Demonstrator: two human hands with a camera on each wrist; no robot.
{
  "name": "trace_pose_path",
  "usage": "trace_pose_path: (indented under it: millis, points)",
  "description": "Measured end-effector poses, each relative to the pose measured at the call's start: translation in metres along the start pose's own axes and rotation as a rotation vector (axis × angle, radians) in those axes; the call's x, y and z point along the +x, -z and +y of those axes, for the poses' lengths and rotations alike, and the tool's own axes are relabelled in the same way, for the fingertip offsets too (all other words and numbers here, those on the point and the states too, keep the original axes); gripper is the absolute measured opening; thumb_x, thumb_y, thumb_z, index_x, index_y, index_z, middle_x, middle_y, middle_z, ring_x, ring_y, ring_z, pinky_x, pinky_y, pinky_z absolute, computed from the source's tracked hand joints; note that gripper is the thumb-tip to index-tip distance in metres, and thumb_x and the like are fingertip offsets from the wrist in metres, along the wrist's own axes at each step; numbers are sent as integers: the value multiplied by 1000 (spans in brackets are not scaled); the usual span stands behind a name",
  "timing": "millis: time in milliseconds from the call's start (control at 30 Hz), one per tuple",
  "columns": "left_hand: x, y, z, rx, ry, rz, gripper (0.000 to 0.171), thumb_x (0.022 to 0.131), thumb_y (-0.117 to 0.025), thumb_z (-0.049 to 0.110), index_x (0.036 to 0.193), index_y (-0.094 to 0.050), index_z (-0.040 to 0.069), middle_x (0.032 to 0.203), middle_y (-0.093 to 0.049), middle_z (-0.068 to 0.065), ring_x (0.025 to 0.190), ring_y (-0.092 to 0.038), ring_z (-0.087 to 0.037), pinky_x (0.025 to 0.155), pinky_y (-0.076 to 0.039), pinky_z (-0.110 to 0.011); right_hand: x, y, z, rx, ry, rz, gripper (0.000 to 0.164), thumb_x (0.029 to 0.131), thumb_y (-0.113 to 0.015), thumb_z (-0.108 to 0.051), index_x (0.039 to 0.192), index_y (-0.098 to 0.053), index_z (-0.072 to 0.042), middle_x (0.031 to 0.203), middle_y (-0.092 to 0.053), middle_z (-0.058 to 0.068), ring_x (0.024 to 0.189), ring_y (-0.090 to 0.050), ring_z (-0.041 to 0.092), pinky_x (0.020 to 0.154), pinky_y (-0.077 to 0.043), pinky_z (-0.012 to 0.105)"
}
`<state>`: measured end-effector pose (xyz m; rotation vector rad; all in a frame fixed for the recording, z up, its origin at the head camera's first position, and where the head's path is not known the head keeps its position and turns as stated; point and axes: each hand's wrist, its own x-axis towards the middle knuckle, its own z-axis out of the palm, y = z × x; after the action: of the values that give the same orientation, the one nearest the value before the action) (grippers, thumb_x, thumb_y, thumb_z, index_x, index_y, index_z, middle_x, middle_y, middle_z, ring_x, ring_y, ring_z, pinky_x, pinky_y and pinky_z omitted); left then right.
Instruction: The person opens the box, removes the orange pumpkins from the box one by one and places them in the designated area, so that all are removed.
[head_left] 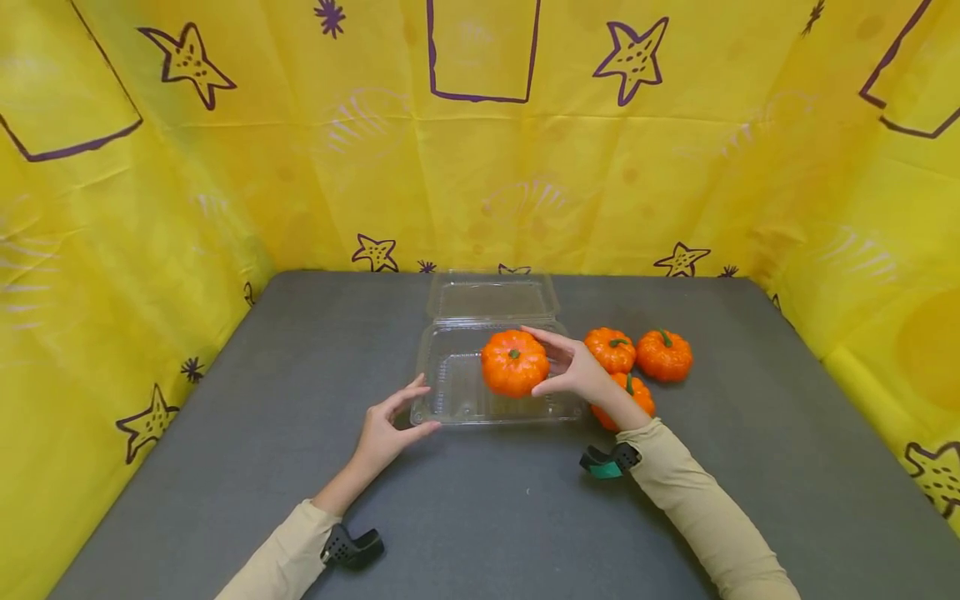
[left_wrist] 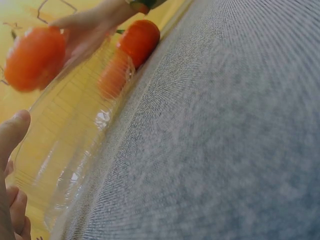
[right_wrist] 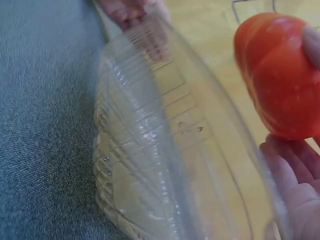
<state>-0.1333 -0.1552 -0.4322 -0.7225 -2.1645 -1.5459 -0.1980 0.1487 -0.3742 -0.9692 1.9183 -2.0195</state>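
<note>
Between thumb and fingers, my right hand (head_left: 573, 371) grips a small orange pumpkin (head_left: 514, 364) with a short green stem. It is held up over the clear plastic clamshell container (head_left: 457, 392), whose lid (head_left: 492, 297) lies folded back toward the wall. My left hand (head_left: 382, 432) is at the container's front left corner, fingers along the left side and thumb at the front edge. In the right wrist view, the pumpkin (right_wrist: 280, 75) appears above the container's rim (right_wrist: 225, 105). The left wrist view shows my left thumb (left_wrist: 15, 132) close to the clear wall.
Three more pumpkins sit right of the container: one at the back (head_left: 611, 348), one farther right (head_left: 664, 357), and one in front (head_left: 633, 400), partly hidden by my right wrist. The dark grey table (head_left: 480, 508) meets a yellow patterned curtain (head_left: 480, 183) behind and at both sides.
</note>
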Motion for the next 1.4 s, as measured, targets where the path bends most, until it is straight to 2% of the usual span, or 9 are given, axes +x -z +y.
trace_pose_path:
  millis: [167, 400, 800, 967, 1133, 1400]
  points:
    - [5, 0, 26, 24, 49, -18, 45, 63, -76, -8, 103, -58, -12, 120, -48, -28, 110, -46, -40, 87, -42, -42, -10, 6, -9, 27, -41, 25, 93, 59, -83, -15, 134, -33, 6, 133, -41, 15, 115, -45, 20, 87, -43, 34]
    - [6, 0, 26, 15, 50, -19, 45, 63, -76, -8, 103, -56, -14, 120, -47, -29, 110, -45, -40, 84, -38, -53, -21, 14, -16, 11, -21, -5, 89, 60, -82, -10, 133, -34, 8, 131, -46, 5, 116, -45, 17, 89, -41, 32]
    - [7, 2, 24, 2, 38, -27, 46, 62, -76, -9, 104, -56, -14, 120, -47, -30, 111, -46, -38, 83, -40, -52, -55, 37, -26, -76, -22, 7, 77, 63, -77, 5, 131, -39, 6, 123, -51, -3, 111, -48, 12, 86, -43, 26]
    - [6, 3, 24, -1, 41, -27, 47, 63, -76, -9, 105, -56, -14, 120, -47, -30, 111, -45, -39, 82, -39, -53, -65, 44, -30, -71, 20, 59, 73, 63, -77, 6, 129, -46, -3, 121, -53, -6, 110, -49, 9, 85, -43, 23]
    - [5, 3, 24, 8, 52, -24, 47, 63, -76, -8, 106, -56, -14, 120, -47, -29, 111, -46, -38, 84, -41, -47, -71, 50, -30, -57, 15, 102, 70, 63, -77, 7, 126, -52, -11, 121, -53, -9, 108, -50, 7, 85, -42, 22]
    - [3, 2, 24, 3, 46, -15, 48, 63, -76, -8, 106, -58, -11, 120, -48, -28, 110, -46, -38, 87, -42, -39, -79, 54, -29, -141, -11, 104, 70, 65, -75, 9, 128, -45, 2, 121, -53, -10, 107, -51, 7, 85, -43, 21]
